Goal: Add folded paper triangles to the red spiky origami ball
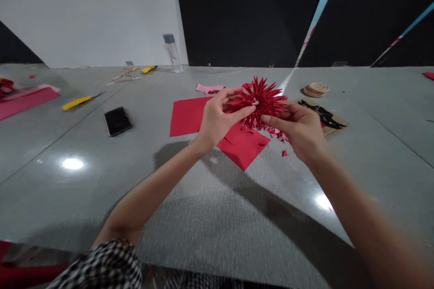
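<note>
A spiky red paper flower (261, 95) with a small pale spot at its centre is held up over the table by both my hands. My left hand (222, 115) grips its left side, with the thumb reaching toward the centre. On the right edge, my right hand (300, 126) pinches the flower between thumb and fingers; the fingertips behind the petals are hidden. Beneath lie red paper sheets, one (188, 116) on the left and another (246, 149) turned cornerwise. Small red and pink paper scraps (278, 133) lie below the flower.
A phone (118, 121) and a yellow cutter (79, 102) lie to the left. At the back stands a clear bottle (173, 54). Round wooden discs (316, 89) and a brown-and-black packet (327, 117) are on the right. Pink and red sheets (30, 101) lie at far left.
</note>
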`<state>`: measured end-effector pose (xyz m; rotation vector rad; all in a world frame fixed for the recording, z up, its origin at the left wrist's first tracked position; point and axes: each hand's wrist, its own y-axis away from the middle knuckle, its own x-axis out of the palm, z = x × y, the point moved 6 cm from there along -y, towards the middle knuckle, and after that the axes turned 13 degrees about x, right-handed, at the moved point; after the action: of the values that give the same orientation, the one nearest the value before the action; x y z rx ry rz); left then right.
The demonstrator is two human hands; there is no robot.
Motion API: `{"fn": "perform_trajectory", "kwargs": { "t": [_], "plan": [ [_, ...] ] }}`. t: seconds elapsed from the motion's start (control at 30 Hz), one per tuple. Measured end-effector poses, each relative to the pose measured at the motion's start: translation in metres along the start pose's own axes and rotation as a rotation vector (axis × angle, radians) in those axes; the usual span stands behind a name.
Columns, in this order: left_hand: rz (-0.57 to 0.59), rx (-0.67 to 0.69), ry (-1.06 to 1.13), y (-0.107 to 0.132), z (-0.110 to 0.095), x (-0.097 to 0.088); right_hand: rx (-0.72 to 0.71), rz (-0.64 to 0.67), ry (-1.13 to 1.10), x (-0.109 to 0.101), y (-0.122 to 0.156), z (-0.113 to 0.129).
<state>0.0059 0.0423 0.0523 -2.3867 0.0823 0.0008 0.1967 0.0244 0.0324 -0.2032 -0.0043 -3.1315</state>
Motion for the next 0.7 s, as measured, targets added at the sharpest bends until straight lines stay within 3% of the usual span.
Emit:
{"fn": "perform_trajectory", "kwargs": {
  "t": [0.2, 0.7],
  "plan": [
    [-0.015, 0.147, -0.163, 0.003, -0.0068, -0.0002, 0.014, 0.044, 0.019, 0.0086, 0.0037, 0.0001],
    [-0.026, 0.19, -0.281, 0.0056, -0.0037, -0.0007, 0.048, 0.037, 0.062, 0.0107, 0.0071, 0.0004]
  ]
}}
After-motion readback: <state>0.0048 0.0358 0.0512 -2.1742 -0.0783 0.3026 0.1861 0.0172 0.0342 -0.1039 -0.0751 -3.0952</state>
